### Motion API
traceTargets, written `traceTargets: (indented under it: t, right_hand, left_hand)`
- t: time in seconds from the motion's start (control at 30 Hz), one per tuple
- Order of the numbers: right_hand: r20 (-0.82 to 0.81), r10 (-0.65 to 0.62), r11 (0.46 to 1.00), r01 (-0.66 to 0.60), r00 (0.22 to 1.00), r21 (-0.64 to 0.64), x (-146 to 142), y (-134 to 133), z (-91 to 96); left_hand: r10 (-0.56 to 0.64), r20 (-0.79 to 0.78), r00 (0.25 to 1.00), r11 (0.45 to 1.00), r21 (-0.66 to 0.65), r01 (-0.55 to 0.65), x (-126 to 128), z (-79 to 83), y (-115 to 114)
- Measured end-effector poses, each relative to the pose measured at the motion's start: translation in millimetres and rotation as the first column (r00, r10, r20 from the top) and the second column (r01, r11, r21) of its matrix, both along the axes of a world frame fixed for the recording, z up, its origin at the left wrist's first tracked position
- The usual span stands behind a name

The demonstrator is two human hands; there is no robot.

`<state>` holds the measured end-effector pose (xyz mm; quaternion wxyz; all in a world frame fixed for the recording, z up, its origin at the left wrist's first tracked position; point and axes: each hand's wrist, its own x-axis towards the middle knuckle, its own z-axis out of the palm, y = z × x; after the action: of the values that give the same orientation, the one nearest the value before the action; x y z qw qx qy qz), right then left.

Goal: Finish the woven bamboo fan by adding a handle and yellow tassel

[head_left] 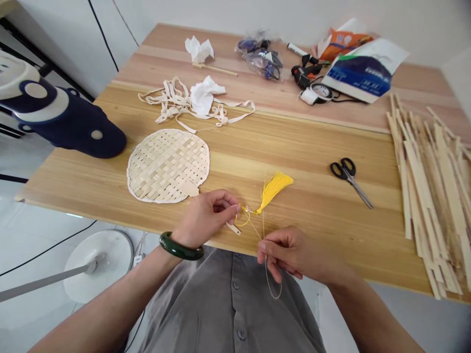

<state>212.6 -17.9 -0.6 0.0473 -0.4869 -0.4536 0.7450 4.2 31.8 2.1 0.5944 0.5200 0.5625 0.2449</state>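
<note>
One yellow tassel lies at centre of the head view, its looped cord pinched in the left hand, probably to steady it. Lower down, the right hand grips a thin string, seemingly to control its slack (a loop dangles below). The woven fan rests left of centre, its handle passing beneath the left hand; scissors lie at right, likely parked within reach.

Fan left of tassel — scissors right
</note>
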Motion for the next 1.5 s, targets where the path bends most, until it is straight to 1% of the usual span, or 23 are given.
traceTargets:
  t: [0.1,0.27,0.4,0.5,0.57,0.6,0.67,0.7,0.73,0.8,0.9,0.97,1.03,1.1,1.13,1.2,1.27,1.3,1.33,1.37,1.4,1.47,1.5]
  right_hand:
    - [0.096,0.031,0.993,-0.042,0.995,0.112,-4,2,2.8]
    - [0.153,0.057,0.973,-0.089,0.987,0.214,-14,9,-1.2]
    - [0.134,0.059,0.943,-0.099,0.989,0.318,-25,18,-6.0]
    - [0.089,0.05,0.914,-0.082,0.995,0.398,-32,24,-7.7]
    - [0.036,0.025,0.893,-0.039,0.999,0.449,-36,27,-7.6]
    - [0.013,0.008,0.883,-0.013,1.0,0.469,-37,28,-7.4]
    - [-0.023,-0.028,0.868,0.036,0.999,0.495,-39,29,-6.2]
    - [-0.035,-0.04,0.863,0.052,0.999,0.502,-39,30,-5.2]
    - [-0.043,-0.046,0.858,0.062,0.998,0.51,-40,31,-4.0]
    - [-0.051,-0.036,0.848,0.058,0.998,0.526,-40,32,-0.5]
    - [-0.023,0.004,0.84,0.009,1.0,0.542,-42,34,5.9]
    - [-0.019,0.028,0.838,-0.013,0.999,0.546,-44,36,9.7]
    - [-0.058,0.041,0.832,-0.002,0.997,0.554,-46,38,12.3]
    - [-0.123,0.025,0.823,0.049,0.992,0.566,-45,41,13.3]
    - [-0.145,-0.007,0.817,0.09,0.989,0.57,-44,42,13.3]
    - [-0.165,-0.145,0.787,0.214,0.976,0.578,-39,45,11.8]
    - [-0.175,-0.335,0.711,0.37,0.926,0.597,-32,49,8.2]
    - [-0.196,-0.401,0.667,0.432,0.895,0.607,-30,50,5.5]
    - [-0.23,-0.42,0.643,0.467,0.878,0.607,-28,51,2.3]
    - [-0.27,-0.389,0.65,0.47,0.881,0.597,-28,52,-1.3]
    - [-0.306,-0.316,0.689,0.439,0.898,0.577,-28,53,-5.0]
    - [-0.349,-0.139,0.793,0.315,0.927,0.522,-31,52,-11.8]
    - [-0.346,-0.08,0.828,0.255,0.935,0.499,-33,51,-14.5]
  left_hand:
    - [-0.006,-0.055,0.998,0.998,0.067,0.009,1,0.9,-1]
    - [-0.023,-0.147,0.989,0.968,0.243,0.058,-2,2.0,-9]
    - [-0.002,-0.201,0.98,0.894,0.439,0.092,-5,7.4,-18]
    - [-0.045,-0.181,0.983,0.856,0.5,0.131,-8,13.2,-26]
    - [-0.002,-0.17,0.985,0.844,0.528,0.093,-13,15.4,-31]
    - [0.058,-0.171,0.984,0.843,0.535,0.044,-16,15.6,-33]
    - [0.198,-0.177,0.964,0.858,0.507,-0.083,-21,14.4,-34]
    - [0.241,-0.168,0.956,0.874,0.466,-0.139,-23,13.5,-33]
    - [0.258,-0.143,0.955,0.892,0.415,-0.179,-25,12.7,-32]
    - [0.216,-0.053,0.975,0.926,0.329,-0.187,-25,12.1,-28]
    - [0.081,0.079,0.994,0.96,0.263,-0.099,-18,15.1,-20]
    - [0.022,0.137,0.99,0.974,0.221,-0.052,-11,18.8,-15]
    - [0.014,0.181,0.983,0.982,0.183,-0.048,-5,22.4,-11]
    - [0.048,0.219,0.975,0.988,0.135,-0.079,-1,25.5,-6]
    - [0.08,0.249,0.965,0.989,0.1,-0.108,-1,26.8,-4]
    - [0.161,0.353,0.922,0.984,0.015,-0.178,-2,29.1,1]
    - [0.246,0.466,0.85,0.968,-0.069,-0.243,-4,31.6,6]
    - [0.287,0.504,0.815,0.957,-0.106,-0.271,-6,32.9,8]
    - [0.322,0.524,0.788,0.946,-0.137,-0.295,-7,34.3,10]
    - [0.352,0.532,0.77,0.935,-0.157,-0.319,-8,35.6,11]
    - [0.378,0.534,0.756,0.924,-0.169,-0.342,-9,36.9,13]
    - [0.418,0.536,0.734,0.905,-0.175,-0.388,-12,39.3,15]
    - [0.437,0.538,0.721,0.894,-0.169,-0.416,-13,40.4,17]
